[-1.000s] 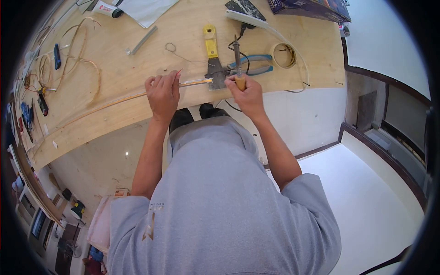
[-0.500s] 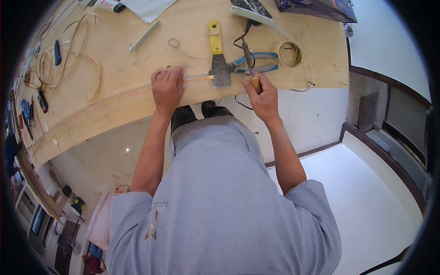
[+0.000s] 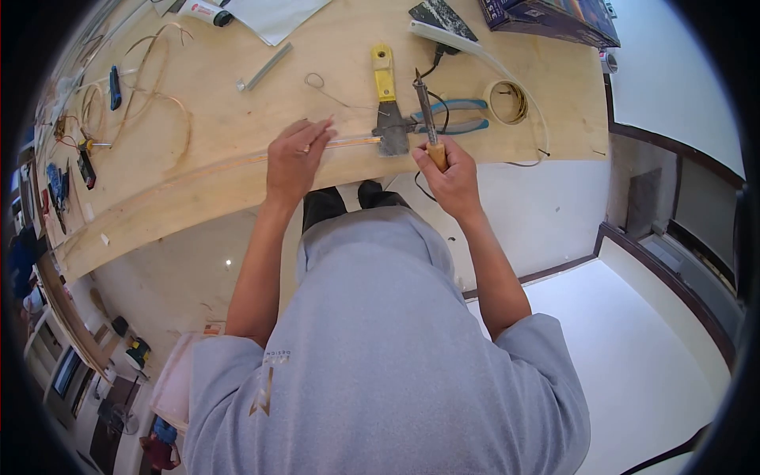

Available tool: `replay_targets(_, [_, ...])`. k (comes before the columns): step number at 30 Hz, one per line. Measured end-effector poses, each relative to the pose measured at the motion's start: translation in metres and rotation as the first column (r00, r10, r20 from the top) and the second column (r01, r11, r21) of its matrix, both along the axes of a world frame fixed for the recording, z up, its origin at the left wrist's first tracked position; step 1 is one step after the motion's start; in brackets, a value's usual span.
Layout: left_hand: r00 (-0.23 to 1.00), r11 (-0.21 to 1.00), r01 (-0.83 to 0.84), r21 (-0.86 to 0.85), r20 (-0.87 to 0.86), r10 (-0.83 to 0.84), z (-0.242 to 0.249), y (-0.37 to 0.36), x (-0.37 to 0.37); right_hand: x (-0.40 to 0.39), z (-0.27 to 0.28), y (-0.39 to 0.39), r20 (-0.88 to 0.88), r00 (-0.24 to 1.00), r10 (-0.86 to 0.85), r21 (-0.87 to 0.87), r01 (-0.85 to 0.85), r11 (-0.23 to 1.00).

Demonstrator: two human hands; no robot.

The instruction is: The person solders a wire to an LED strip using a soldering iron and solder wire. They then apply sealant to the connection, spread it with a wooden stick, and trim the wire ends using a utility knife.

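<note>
My right hand point(image 3: 453, 180) grips the wooden handle of a soldering iron point(image 3: 428, 119), its metal tip pointing away from me above the table. My left hand point(image 3: 294, 165) is closed in a pinch, with a small red end, seemingly a thin wire point(image 3: 331, 119), showing at the fingertips. Under that hand an LED strip point(image 3: 348, 142) runs along the table's near edge. The strip's end meets the blade of a yellow-handled scraper point(image 3: 383, 79) lying flat. Pliers with blue-grey handles point(image 3: 467, 125) lie just beyond the iron, partly hidden by it.
A tape roll point(image 3: 507, 103) lies right of the pliers on the wooden table point(image 3: 237, 119). A box point(image 3: 546, 20) stands at the far right. Loose wires point(image 3: 186, 131), a utility knife point(image 3: 115, 87) and several tools lie at the left. A grey strip piece point(image 3: 267, 66) lies further back.
The view has shifted slightly. My left fingers have lifted and reach a little further right. The soldering iron now stands a bit lower and nearer to me, its tip in plain sight.
</note>
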State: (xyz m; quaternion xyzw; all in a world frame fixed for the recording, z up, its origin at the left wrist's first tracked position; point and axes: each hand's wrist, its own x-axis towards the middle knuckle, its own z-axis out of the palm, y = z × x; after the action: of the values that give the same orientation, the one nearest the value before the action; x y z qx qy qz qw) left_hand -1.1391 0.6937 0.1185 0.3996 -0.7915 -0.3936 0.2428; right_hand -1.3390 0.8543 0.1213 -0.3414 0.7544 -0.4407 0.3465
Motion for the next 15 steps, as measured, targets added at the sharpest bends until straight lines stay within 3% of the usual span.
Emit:
replay_targets(2, [0.995, 0.987, 0.098, 0.127, -0.006, -0.098, 0.015, 0.007, -0.005, 0.003, 0.007, -0.006, 0.058, 0.998, 0.028, -0.020, -0.027, 0.999])
replay_targets(5, [0.981, 0.949, 0.195, 0.246, -0.030, -0.194, 0.029, 0.017, -0.017, 0.011, 0.031, -0.021, 0.371, 0.929, -0.019, 0.000, 0.020, 1.000])
replay_targets(11, [0.961, 0.929, 0.276, 0.245, -0.045, -0.274, 0.034, 0.023, -0.026, 0.016, 0.033, -0.033, 0.319, 0.947, 0.039, -0.109, -0.004, 0.994])
replay_targets(15, [0.958, 0.929, 0.285, 0.236, -0.081, -0.273, 0.035, 0.024, -0.024, 0.014, 0.036, -0.034, 0.286, 0.957, 0.056, -0.055, -0.042, 0.998])
